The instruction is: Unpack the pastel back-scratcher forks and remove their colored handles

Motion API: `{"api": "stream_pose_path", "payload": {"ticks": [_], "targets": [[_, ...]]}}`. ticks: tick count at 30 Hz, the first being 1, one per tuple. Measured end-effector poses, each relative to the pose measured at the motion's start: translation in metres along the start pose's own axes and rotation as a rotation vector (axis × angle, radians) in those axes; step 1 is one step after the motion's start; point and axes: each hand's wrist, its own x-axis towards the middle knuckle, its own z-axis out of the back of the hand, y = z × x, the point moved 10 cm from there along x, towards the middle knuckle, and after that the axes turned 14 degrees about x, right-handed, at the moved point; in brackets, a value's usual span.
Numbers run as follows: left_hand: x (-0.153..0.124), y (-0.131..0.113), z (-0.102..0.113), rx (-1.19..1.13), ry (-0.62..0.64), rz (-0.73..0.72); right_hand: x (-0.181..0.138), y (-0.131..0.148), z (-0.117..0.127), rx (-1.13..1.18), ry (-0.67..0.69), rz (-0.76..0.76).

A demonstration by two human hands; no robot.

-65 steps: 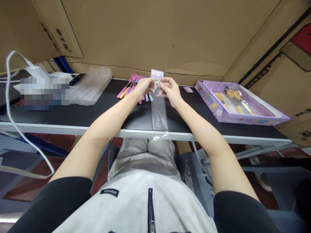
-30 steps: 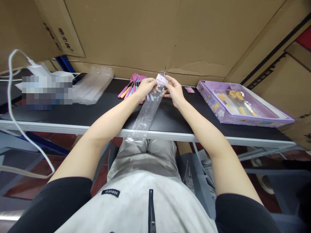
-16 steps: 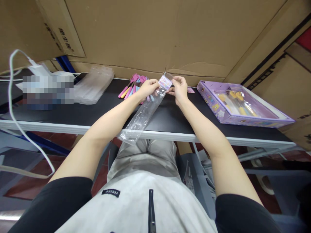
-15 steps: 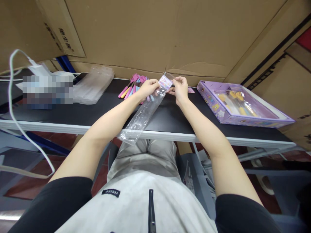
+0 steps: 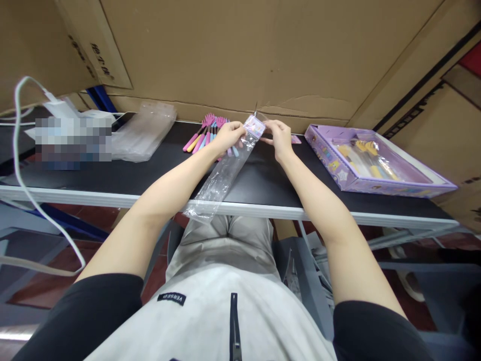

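Observation:
A long clear plastic bag point(image 5: 221, 178) slants across the table's front edge. A small purple-and-white printed card point(image 5: 254, 126) sits at its top end. My left hand point(image 5: 231, 135) is closed in a pinch on the bag just left of the card. At the card's right side, my right hand point(image 5: 280, 138) has its fingertips on the bag's upper corner, the index finger above and the thumb lower down. Several forks point(image 5: 203, 135) with pink heads and pink, yellow and blue handles lie behind my left hand, which partly covers them.
A stack of clear bags point(image 5: 145, 133) lies on the black table point(image 5: 165, 168) to the left. On the right stands a purple open box point(image 5: 347, 178) with yellow-headed utensils in it. Another small card point(image 5: 296, 139) lies near it. A white cable point(image 5: 17, 130) loops at far left.
My right hand has shifted slightly right along the card's edge. The card has tilted a little and moved slightly left. My left hand stays almost in place.

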Motion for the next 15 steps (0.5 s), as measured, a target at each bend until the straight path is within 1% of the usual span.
{"api": "stream_pose_path", "payload": {"ticks": [4, 6, 7, 9, 12, 14, 15], "targets": [[0.002, 0.004, 0.001, -0.018, -0.013, 0.031, 0.004, 0.001, -0.001, -0.035, 0.000, 0.044], [0.005, 0.011, 0.001, -0.030, -0.024, 0.071, 0.010, 0.003, 0.006, -0.077, -0.052, 0.038], [0.007, 0.016, 0.002, -0.036, -0.031, 0.091, 0.014, 0.005, 0.015, -0.111, -0.103, 0.029], [0.011, 0.023, 0.004, -0.045, -0.053, 0.127, 0.022, 0.010, 0.041, -0.214, -0.243, 0.001], [0.013, 0.028, 0.011, -0.058, -0.096, 0.162, 0.030, 0.018, 0.093, -0.444, -0.450, -0.063], [0.012, 0.029, 0.013, -0.067, -0.107, 0.177, 0.033, 0.022, 0.127, -0.600, -0.556, -0.102], [0.011, 0.030, 0.013, -0.071, -0.108, 0.183, 0.035, 0.022, 0.142, -0.648, -0.587, -0.113]]}}
